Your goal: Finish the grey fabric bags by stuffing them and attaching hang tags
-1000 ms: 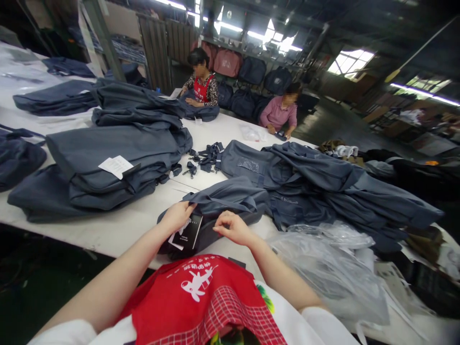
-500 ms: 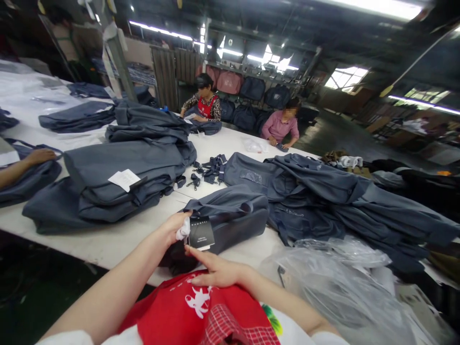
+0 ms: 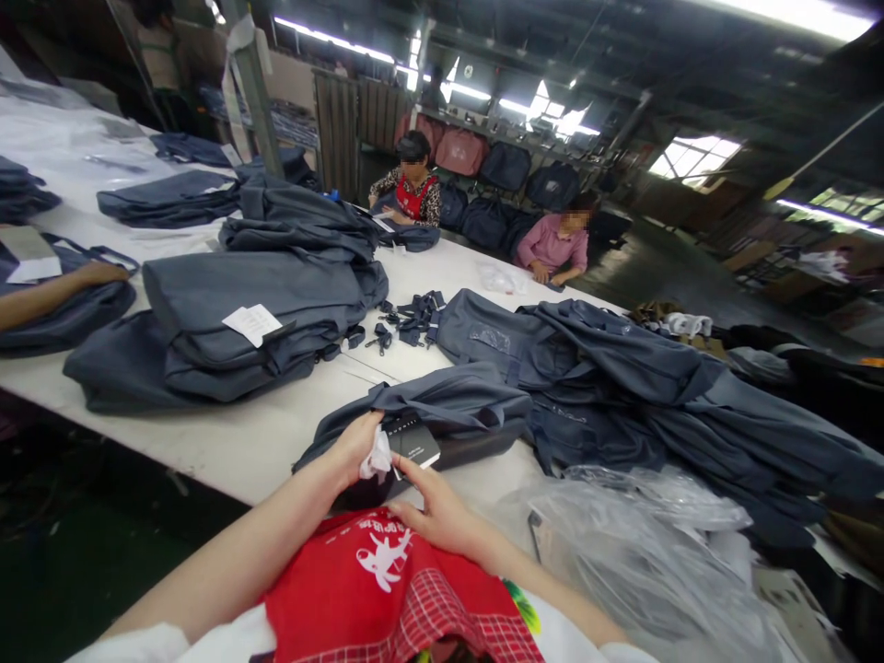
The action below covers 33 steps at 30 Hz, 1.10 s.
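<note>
A dark blue fabric bag (image 3: 470, 396) lies at the table's front edge, close to my body. My left hand (image 3: 355, 451) is closed at its near left side, with a crumpled white piece (image 3: 377, 453) at the fingers; whether that is paper or cloth I cannot tell. Beside it a black hang tag (image 3: 414, 442) with pale lettering lies against the bag. My right hand (image 3: 438, 506) reaches in from the right, its index fingertip at the tag's lower left corner and its thumb apart. The other fingertips of this hand are hidden.
Stacked dark blue bags (image 3: 255, 295) lie left, more bags (image 3: 587, 368) right. Straps with clips (image 3: 407, 318) sit between them. Clear plastic bags (image 3: 608, 543) are at my right. Another person's arm (image 3: 62, 290) rests on a bag at left. Two people work across the white table (image 3: 456, 262).
The view has shifted slightly, so most things sit further right. My right index finger has bent in closer to the tag. The tag has tilted a little. My left hand keeps its hold.
</note>
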Available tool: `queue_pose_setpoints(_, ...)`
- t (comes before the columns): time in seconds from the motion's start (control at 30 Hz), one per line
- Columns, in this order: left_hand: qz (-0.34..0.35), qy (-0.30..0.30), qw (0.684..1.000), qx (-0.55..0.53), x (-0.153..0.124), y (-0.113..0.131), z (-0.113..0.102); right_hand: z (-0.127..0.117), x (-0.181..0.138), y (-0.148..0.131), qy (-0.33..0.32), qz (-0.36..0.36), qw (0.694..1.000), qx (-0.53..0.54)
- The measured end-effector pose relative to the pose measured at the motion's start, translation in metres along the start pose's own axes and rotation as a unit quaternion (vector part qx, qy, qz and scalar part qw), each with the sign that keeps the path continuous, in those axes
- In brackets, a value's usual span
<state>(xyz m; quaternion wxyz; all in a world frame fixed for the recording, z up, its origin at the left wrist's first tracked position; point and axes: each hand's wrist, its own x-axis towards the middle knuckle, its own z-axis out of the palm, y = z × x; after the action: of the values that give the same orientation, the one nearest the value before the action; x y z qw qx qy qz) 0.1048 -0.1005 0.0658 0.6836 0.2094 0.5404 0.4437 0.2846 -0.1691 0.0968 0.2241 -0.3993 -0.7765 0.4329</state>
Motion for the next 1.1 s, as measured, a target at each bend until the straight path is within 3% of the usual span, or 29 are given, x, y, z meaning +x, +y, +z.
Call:
queue_pose_setpoints(0.13,0.061,-0.053,0.994,0.07,-0.004,-0.005,0.003,-0.001,-0.012,0.008,0.062,0.03,0.997,0.03)
queue_pose_setpoints(0.27,0.072,-0.108,0.981,0.147,-0.009,-0.015,-0.002,-0.003,-0.018,0.021,0.093,0.044,0.981,0.162)
queue_pose_setpoints(0.43,0.12,-0.124,0.965,0.196,-0.014,-0.015,-0.007,-0.01,-0.018,0.038,0.121,0.089,0.951,0.269)
queue_pose_setpoints(0.6,0.101,-0.102,0.972,0.186,-0.021,-0.006,-0.004,-0.012,-0.013,0.055,0.127,0.101,0.941,0.296)
queue_pose_setpoints(0.73,0.076,-0.104,0.976,0.176,-0.031,-0.004,0.002,-0.004,-0.014,0.061,0.087,0.078,0.962,0.245)
queue_pose_setpoints(0.9,0.169,-0.137,0.953,0.213,-0.07,0.002,0.014,0.005,-0.012,0.061,0.067,0.051,0.978,0.193)
queue_pose_setpoints(1.03,0.194,-0.214,0.926,0.242,-0.089,0.011,0.014,0.004,-0.006,0.067,0.077,0.047,0.956,0.28)
queue_pose_setpoints(1.1,0.209,-0.181,0.924,0.263,-0.082,0.012,0.005,0.001,-0.004,0.073,0.111,0.065,0.946,0.297)
